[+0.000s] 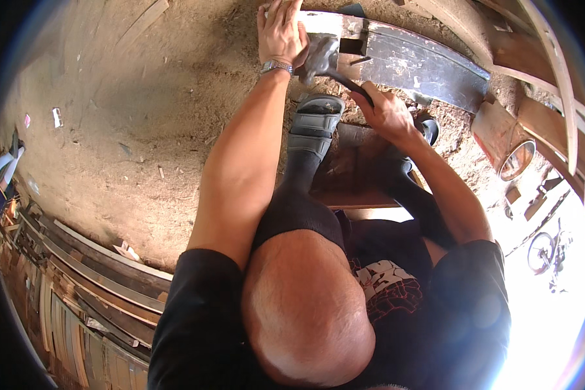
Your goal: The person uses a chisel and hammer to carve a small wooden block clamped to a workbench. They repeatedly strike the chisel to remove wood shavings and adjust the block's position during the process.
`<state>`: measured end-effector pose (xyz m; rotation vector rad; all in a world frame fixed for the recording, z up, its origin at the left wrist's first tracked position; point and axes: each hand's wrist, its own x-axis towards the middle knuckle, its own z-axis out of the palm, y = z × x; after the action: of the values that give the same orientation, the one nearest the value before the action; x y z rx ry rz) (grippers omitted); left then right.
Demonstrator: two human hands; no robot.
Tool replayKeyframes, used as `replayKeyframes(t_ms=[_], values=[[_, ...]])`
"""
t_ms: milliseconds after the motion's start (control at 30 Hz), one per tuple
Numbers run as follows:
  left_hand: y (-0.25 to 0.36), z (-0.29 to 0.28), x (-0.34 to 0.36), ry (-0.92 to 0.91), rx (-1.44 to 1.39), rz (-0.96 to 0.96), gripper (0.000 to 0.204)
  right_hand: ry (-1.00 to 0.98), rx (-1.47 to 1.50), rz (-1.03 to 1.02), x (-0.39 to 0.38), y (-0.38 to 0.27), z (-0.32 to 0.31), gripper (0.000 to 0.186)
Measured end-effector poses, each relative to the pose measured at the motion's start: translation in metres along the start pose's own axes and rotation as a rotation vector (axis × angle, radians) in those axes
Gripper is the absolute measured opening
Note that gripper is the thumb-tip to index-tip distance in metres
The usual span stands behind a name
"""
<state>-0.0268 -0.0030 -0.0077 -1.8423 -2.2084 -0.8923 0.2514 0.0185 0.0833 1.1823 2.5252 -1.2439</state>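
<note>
Hammer [320,58] in right grip [389,116], fingers wrapped closed around dark handle [352,86]. Hammer head blurred, over left part of dark painted board [429,65] and just beside left grip [283,36]; contact with board impossible to tell. Left grip at left end of board, metal-banded watch [276,65] at wrist, fingers running to upper edge of view; cannot tell wide or narrow, nor any object held. Board lengthwise across top of view, paint scuffed, white patch [322,25] toward left end, rectangular opening [352,46] near hammer head. Grey strapped sandal [315,120] just below hammer. Stacked timber [97,286] at lower left; bicycle [541,252] in bright light at far right.
</note>
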Motion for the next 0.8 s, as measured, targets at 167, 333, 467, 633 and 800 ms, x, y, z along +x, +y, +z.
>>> replayKeyframes(t_ms=[167, 333, 467, 633, 800], values=[[0.021, -0.018, 0.009, -0.08, -0.021, -0.061, 0.053, 0.055, 0.142, 0.124, -0.002, -0.002, -0.003, 0.029], [0.006, -0.01, 0.003, -0.068, -0.044, -0.047, 0.054, 0.053, 0.102, 0.006, -0.003, -0.022, -0.006, 0.027], [0.016, -0.018, 0.009, -0.149, -0.015, -0.093, 0.052, 0.072, 0.269, 0.217, -0.015, -0.014, -0.004, 0.037], [0.018, -0.018, 0.007, -0.164, 0.005, -0.149, 0.05, 0.142, 0.596, 0.416, -0.035, -0.032, 0.032, 0.057], [0.017, -0.018, 0.005, -0.108, -0.028, -0.162, 0.049, 0.259, 0.796, 0.539, -0.041, -0.038, 0.041, 0.061]])
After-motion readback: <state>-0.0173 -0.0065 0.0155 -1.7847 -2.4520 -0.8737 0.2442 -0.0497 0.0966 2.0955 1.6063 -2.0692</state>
